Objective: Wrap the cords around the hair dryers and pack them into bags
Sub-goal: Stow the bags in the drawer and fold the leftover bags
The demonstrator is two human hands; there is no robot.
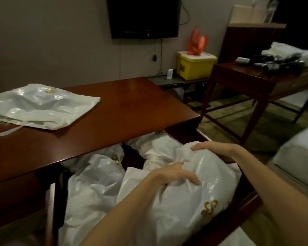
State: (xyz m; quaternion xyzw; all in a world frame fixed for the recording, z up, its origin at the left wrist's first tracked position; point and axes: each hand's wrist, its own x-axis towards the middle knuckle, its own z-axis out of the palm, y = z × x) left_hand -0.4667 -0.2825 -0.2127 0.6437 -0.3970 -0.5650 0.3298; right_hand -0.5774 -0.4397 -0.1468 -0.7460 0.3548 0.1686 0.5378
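While both bare forearms reach down from the lower edge of the view, the left hand (176, 174) rests on top of a bulging white glossy plastic bag with a gold printed emblem (190, 197), its fingers (192, 179) spread apart and curled, pinching up a fold of the film near the bag's upper end. The right hand (212, 148) lies on the far upper corner of the same bag, fingers loosely together and flat against the crumpled plastic, pressing rather than clenching.

That bag is full and rounded, its skin creased and shiny, and its contents are hidden. It sits at the right end of an open dark wooden drawer (238, 210) that juts out from under the long reddish-brown polished wooden desk (123, 112). Beside it in the drawer, to the left and nearer the desk, lie several more stuffed white plastic bags (96, 183) of the same kind, packed against one another.

On the desk top, at its left end, a flat white plastic bag with loose drawstring handles (43, 105) lies open-mouthed toward the near edge. To the right of the desk, well apart from it, a smaller reddish wooden side table (238, 77) carries a heap of black hair dryers and cords (277, 63), blurred in detail.
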